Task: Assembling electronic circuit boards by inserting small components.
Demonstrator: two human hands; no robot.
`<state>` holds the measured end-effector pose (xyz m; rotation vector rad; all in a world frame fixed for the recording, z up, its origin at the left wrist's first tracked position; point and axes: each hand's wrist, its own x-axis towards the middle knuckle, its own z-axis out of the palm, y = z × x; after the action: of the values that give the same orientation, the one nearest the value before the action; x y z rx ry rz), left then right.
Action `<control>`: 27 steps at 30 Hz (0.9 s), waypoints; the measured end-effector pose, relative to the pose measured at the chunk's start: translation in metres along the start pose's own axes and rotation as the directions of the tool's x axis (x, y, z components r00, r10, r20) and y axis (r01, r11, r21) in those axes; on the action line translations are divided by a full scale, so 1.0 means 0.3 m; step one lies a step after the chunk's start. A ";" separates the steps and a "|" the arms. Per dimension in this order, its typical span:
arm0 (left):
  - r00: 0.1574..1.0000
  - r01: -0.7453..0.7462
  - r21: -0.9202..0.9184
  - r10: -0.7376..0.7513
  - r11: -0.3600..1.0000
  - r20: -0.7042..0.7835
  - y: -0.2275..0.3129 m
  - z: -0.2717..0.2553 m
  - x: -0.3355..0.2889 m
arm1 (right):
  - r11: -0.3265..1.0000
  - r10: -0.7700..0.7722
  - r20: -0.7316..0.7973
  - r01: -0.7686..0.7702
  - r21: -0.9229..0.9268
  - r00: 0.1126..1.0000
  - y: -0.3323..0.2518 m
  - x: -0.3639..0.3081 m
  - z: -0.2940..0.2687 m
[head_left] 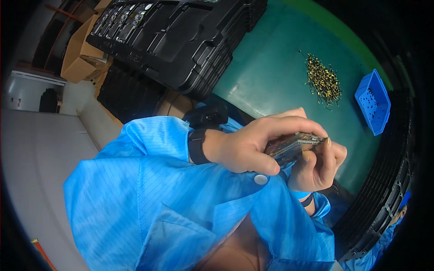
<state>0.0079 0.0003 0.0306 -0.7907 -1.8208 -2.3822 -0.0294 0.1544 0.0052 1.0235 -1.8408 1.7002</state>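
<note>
My left hand is wrapped round a thin, flat electronic module with a dark, metallic-looking edge. The thumb lies along its near side and the fingers reach over the far side, so much of it is hidden. From the right, my right hand meets the module's right corner. Its thumb and fingers are bent together there, and any small piece between them is too small to make out. Both hands are close to my chest, above the near edge of the green table mat.
A loose pile of tiny black-and-yellow pieces with thin leads lies on the mat. Right of it stands a blue bin with small dark bits. Stacked black trays holding similar modules fill the upper left; more black trays stand right.
</note>
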 end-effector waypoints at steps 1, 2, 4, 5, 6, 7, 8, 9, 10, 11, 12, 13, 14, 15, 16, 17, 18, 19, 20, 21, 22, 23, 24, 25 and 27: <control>1.000 -0.005 -0.002 0.005 1.000 0.001 0.002 0.000 -0.007 | 1.000 -0.003 0.002 0.003 -0.004 1.000 -0.004 -0.001 0.004; 1.000 -0.007 -0.028 0.007 1.000 -0.010 -0.002 0.008 -0.008 | 1.000 -0.014 0.021 0.014 -0.008 1.000 -0.004 -0.001 -0.003; 1.000 -0.018 -0.059 0.017 0.998 -0.016 -0.002 0.014 -0.010 | 0.999 -0.029 0.041 0.030 -0.021 0.999 -0.006 -0.003 -0.010; 1.000 0.007 -0.042 -0.008 0.999 -0.027 0.007 0.009 -0.011 | 1.000 -0.010 0.037 0.010 -0.014 0.999 -0.007 0.001 -0.002; 0.999 0.032 -0.024 -0.033 0.999 -0.038 0.013 0.006 -0.009 | 1.000 0.010 0.032 -0.009 -0.006 0.999 -0.010 0.006 0.005; 0.999 0.022 -0.021 -0.022 1.000 -0.037 0.012 0.006 -0.007 | 1.000 -0.001 0.035 0.001 -0.007 0.999 -0.018 0.015 0.007; 0.999 -0.011 0.012 0.011 1.000 -0.039 0.010 0.006 -0.012 | 0.999 0.027 0.024 -0.027 -0.022 0.999 -0.033 0.020 0.010; 0.998 -0.043 0.045 0.045 0.998 -0.040 0.011 0.002 -0.015 | 0.998 0.056 0.012 -0.056 -0.036 0.998 -0.041 0.025 0.013; 0.998 -0.051 0.047 0.053 0.998 -0.041 0.017 -0.005 -0.015 | 0.998 0.048 0.016 -0.048 -0.036 0.999 -0.040 0.028 0.015; 0.999 -0.047 0.095 0.048 0.994 -0.014 0.025 -0.010 -0.015 | 0.998 0.023 0.033 -0.020 -0.064 0.999 -0.038 0.029 0.012; 0.999 -0.043 0.143 0.042 0.989 0.011 0.031 -0.014 -0.015 | 0.996 -0.002 0.051 0.007 -0.090 0.999 -0.036 0.030 0.011; 0.999 -0.046 0.142 0.045 0.989 0.010 0.035 -0.018 -0.014 | 0.996 -0.005 0.054 0.009 -0.091 0.999 -0.036 0.031 0.013; 0.997 -0.071 0.162 0.070 0.984 0.013 0.037 -0.020 -0.013 | 0.995 -0.025 0.061 0.031 -0.097 0.998 -0.035 0.033 0.013; 0.995 -0.095 0.181 0.094 0.979 0.015 0.038 -0.021 -0.013 | 0.993 -0.046 0.068 0.053 -0.102 0.997 -0.033 0.035 0.013; 0.995 -0.098 0.180 0.098 0.979 0.011 0.038 -0.020 -0.013 | 0.993 -0.048 0.073 0.055 -0.103 0.996 -0.032 0.036 0.013; 0.995 -0.103 0.168 0.104 0.980 0.000 0.039 -0.019 -0.012 | 0.992 -0.064 0.075 0.072 -0.108 0.995 -0.030 0.037 0.014; 0.994 -0.109 0.155 0.112 0.982 -0.012 0.040 -0.018 -0.011 | 0.989 -0.081 0.077 0.090 -0.114 0.994 -0.029 0.038 0.014; 0.993 -0.113 0.154 0.117 0.982 -0.013 0.041 -0.017 -0.010 | 0.989 -0.084 0.080 0.093 -0.115 0.993 -0.026 0.036 0.014; 0.993 -0.119 0.150 0.122 0.982 -0.010 0.042 -0.019 -0.006 | 0.993 -0.078 0.061 0.083 -0.084 0.995 -0.023 0.034 0.014; 0.992 -0.126 0.144 0.128 0.982 -0.005 0.042 -0.019 -0.002 | 0.996 -0.072 0.041 0.074 -0.054 0.997 -0.022 0.033 0.011; 0.990 -0.140 0.135 0.141 0.981 0.004 0.045 -0.019 -0.006 | 0.995 -0.074 0.066 0.078 -0.066 0.995 -0.028 0.032 0.008; 0.987 -0.161 0.151 0.160 0.975 0.021 0.048 -0.019 -0.008 | 0.991 -0.083 0.089 0.091 -0.097 0.993 -0.036 0.037 -0.002; 0.981 -0.191 0.159 0.186 0.969 0.049 0.050 -0.024 -0.002 | 0.996 -0.088 0.065 0.089 -0.024 0.994 -0.047 0.049 0.010; 0.988 -0.152 0.129 0.146 0.980 0.055 0.064 -0.029 -0.013 | 0.996 -0.083 0.063 0.081 0.030 0.995 -0.060 0.055 0.026; 0.986 -0.117 0.157 0.095 0.981 0.137 0.075 -0.063 -0.019 | 0.996 -0.037 0.169 0.023 0.089 0.985 -0.077 0.083 0.037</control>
<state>0.0133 -0.0255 0.0450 -1.0161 -1.9380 -2.1290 -0.0261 0.1386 0.0370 1.2612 -1.8582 1.7352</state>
